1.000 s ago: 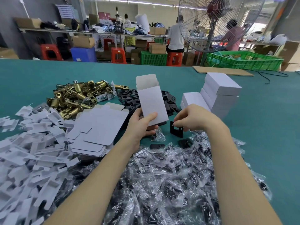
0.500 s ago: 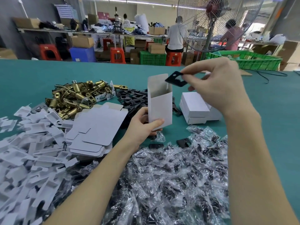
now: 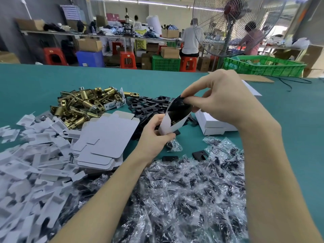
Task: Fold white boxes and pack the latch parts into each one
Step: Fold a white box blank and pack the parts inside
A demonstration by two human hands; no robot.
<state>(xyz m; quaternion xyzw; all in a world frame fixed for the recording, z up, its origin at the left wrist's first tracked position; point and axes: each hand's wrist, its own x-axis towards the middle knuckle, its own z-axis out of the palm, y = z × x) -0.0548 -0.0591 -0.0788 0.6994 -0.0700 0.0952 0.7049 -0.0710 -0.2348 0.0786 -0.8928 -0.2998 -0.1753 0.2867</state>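
Observation:
My left hand (image 3: 154, 135) grips the lower end of an open white box (image 3: 166, 123), tilted with its mouth toward me. My right hand (image 3: 222, 99) is at the box's upper rim, with its fingertips pinching there. The dark inside of the box shows a brass part near the bottom; I cannot make out the black plate. Brass latches (image 3: 82, 104) lie in a heap at the back left, with black plates (image 3: 149, 106) beside them. A stack of flat white box blanks (image 3: 107, 139) lies left of my left hand.
Clear bags of black parts (image 3: 184, 199) cover the near table. White card inserts (image 3: 29, 165) pile up at the left. Folded white boxes (image 3: 213, 125) sit behind my right wrist. Two loose black plates (image 3: 200, 155) lie on the green table (image 3: 298, 120). A fan and green crate stand beyond.
My right hand came down from above the box to its rim. The black plate it held is no longer plainly seen. My left hand has tilted the box toward me.

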